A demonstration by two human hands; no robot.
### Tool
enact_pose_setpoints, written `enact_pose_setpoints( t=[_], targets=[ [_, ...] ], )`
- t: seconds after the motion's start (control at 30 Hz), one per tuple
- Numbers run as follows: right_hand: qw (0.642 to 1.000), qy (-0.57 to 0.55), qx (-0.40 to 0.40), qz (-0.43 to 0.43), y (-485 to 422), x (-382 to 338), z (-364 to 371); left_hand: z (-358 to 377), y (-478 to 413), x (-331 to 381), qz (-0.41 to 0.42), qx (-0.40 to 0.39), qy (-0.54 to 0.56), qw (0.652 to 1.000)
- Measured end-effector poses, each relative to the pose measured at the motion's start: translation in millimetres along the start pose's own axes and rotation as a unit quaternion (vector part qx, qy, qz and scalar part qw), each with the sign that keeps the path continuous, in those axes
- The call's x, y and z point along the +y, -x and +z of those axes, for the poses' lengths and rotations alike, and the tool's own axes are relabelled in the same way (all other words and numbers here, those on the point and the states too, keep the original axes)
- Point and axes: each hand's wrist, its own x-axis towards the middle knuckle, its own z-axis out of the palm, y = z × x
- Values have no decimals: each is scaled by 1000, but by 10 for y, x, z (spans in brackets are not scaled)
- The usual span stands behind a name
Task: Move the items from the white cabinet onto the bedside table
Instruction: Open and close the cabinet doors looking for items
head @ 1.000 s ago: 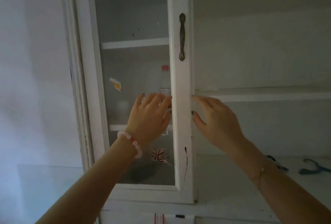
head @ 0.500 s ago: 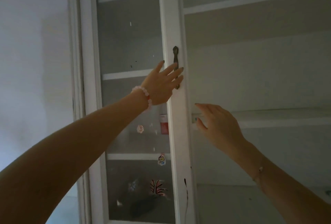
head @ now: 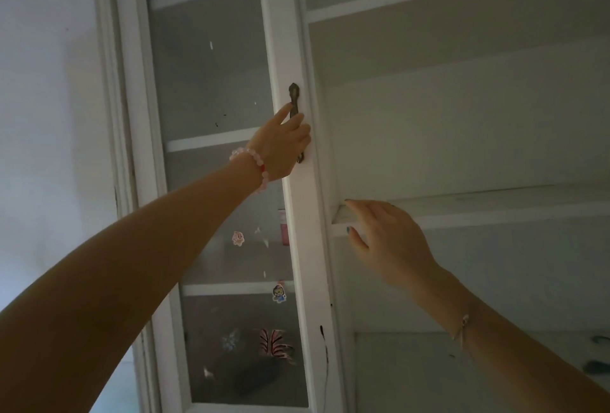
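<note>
The white cabinet (head: 462,135) fills the view. Its left glass door (head: 297,247) carries a dark metal handle (head: 293,96). My left hand (head: 280,145) is raised to that handle, fingers curled round its lower half. My right hand (head: 386,241) hangs open beside the door's right edge, fingertips near the front of a bare white shelf (head: 495,211). Behind the glass a bottle with a red label (head: 284,231) stands mostly hidden by the door frame. A dark object (head: 260,376) lies on the lowest shelf behind the glass.
Small stickers (head: 237,237) dot the glass pane. The right half of the cabinet is open, its shelves bare except for dark tools (head: 599,364) at the far right edge of the lowest surface. A plain wall (head: 49,115) lies to the left.
My left hand rose from the door's mid-height to the handle and its fingers curled round it. The view tilted upward. My right hand stayed near the shelf front.
</note>
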Motion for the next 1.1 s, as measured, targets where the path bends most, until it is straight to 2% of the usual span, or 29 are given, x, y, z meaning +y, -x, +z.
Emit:
enact_pose_setpoints(
  t=[0.37,0.47,0.67,0.83,1.1],
  targets=[
    [999,-47,-27,-6,198,-263,-2,-227,221,-102,-23,17,9,1000],
    [998,-55,-17,-11,237,-394,-103,-282,383,-194,-26,52,-4,998],
    [998,-61,-19,9,245,-651,-290,-363,842,-447,-37,142,43,988],
    [998,-65,-21,14,176,-1050,-490,-487,1339,-728,-41,187,91,977],
    [998,-45,-39,18,371,-1886,-815,-529,2258,-1253,-55,190,110,974]
  ],
)
